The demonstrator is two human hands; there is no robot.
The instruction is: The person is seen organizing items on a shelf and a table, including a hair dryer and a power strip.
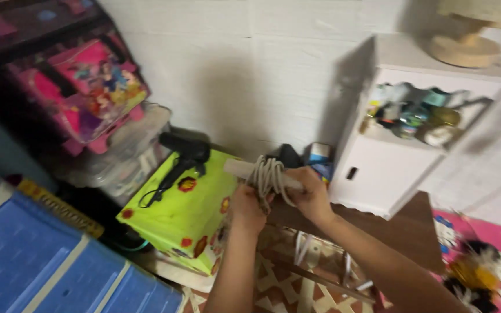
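At frame center, the left hand (247, 207) and right hand (311, 196) both close their fingers around a white cord-wrapped bar (262, 175), above a green box (189, 211).

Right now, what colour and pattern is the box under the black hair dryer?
Lime green box with red-and-yellow flower shapes; head view shows it.
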